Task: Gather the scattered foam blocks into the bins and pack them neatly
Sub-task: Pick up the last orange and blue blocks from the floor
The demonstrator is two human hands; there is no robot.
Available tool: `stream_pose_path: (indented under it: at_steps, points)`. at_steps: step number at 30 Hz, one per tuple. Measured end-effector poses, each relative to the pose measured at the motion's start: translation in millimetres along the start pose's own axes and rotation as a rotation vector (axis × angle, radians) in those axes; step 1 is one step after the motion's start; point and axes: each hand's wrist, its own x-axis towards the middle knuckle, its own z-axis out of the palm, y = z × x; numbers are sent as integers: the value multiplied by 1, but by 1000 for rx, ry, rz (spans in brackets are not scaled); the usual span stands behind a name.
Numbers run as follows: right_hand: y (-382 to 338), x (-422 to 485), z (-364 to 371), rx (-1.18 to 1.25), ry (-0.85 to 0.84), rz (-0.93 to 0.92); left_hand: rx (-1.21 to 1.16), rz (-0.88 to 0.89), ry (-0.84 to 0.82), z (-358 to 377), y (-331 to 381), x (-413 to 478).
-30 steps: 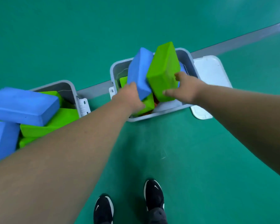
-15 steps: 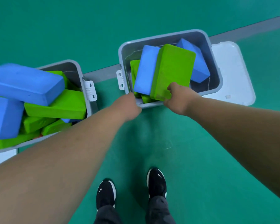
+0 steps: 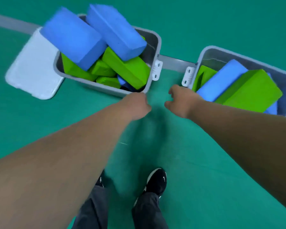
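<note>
1. The left hand (image 3: 135,105) is loosely curled and grips nothing; it sits at the near right corner of the left bin (image 3: 153,47), touching or just short of its rim, I cannot tell which. The right hand (image 3: 180,100) is spread open and empty, fingers pointing left, in the gap between the two bins and just beside the right bin's (image 3: 203,54) near left corner.

2. Both hands being empty and low between the bins reads, in my judgement, as a pause between placing blocks and tidying them.

3. The left bin is overfull. Two large blue blocks (image 3: 73,38) (image 3: 116,29) lie tilted on top, well above the rim, propped by green blocks (image 3: 127,66) jumbled at angles beneath. They ride high because nothing under them lies flat.

4. In the right bin a blue block (image 3: 221,80) and a green block (image 3: 251,91) lean side by side against one another, more orderly but slanted, with another green one (image 3: 203,75) wedged at the left wall.

5. A pale lid (image 3: 31,68) lies on the floor, partly under the left bin's left end.

6. No loose blocks show on the green floor (image 3: 188,162), so gathering looks done; neat packing does not, especially on the left.
</note>
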Motion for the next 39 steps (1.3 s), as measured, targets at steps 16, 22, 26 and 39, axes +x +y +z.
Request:
stream_pose_path:
  at_steps: [16,22,26,39]
  points:
    - [-383,-156,254,-488,-215,-612,-412,-523,62,151,-337,-350]
    - [-526,-299,398,-849,-305,-935,-575,-672,91,264,-438,-541]
    - [-632,-410,490,-954,-295,-1138,-707,-958,206,333,-509,-674]
    - [-727,-662,724,-1080,-511,-1525,-1082,-1370,226,536,-572,-944]
